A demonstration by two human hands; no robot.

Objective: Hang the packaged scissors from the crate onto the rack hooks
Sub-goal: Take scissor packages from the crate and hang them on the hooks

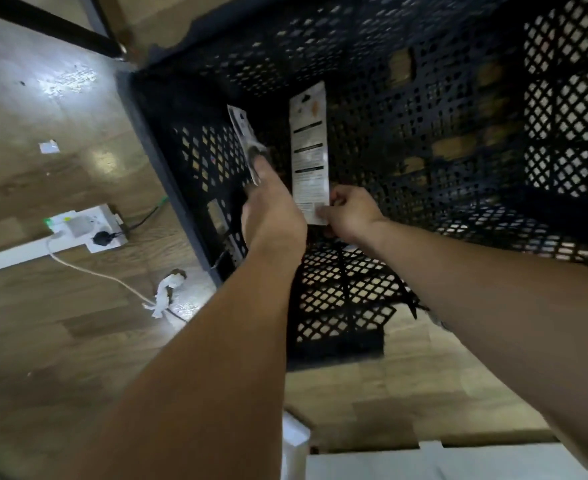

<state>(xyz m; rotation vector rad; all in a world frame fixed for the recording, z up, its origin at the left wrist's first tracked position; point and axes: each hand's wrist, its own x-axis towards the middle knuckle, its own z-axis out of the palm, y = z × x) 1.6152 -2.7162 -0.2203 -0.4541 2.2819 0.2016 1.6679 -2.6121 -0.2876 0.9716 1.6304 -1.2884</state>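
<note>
A black perforated crate (pixel 458 98) stands on the wood floor, seen from above. My left hand (pixel 271 213) grips one packaged scissors (pixel 245 140) by its lower end, the pack edge-on over the crate's left side. My right hand (pixel 349 211) pinches the bottom of a second packaged scissors (pixel 309 150), its white printed back card facing me, held upright inside the crate. No rack hooks are in view.
A white power strip (pixel 84 226) with plugs and a white cable lies on the floor at left, with a crumpled white scrap (pixel 166 292) nearby. A black pole (pixel 43 24) crosses the top left. White objects (pixel 424 459) sit at the bottom edge.
</note>
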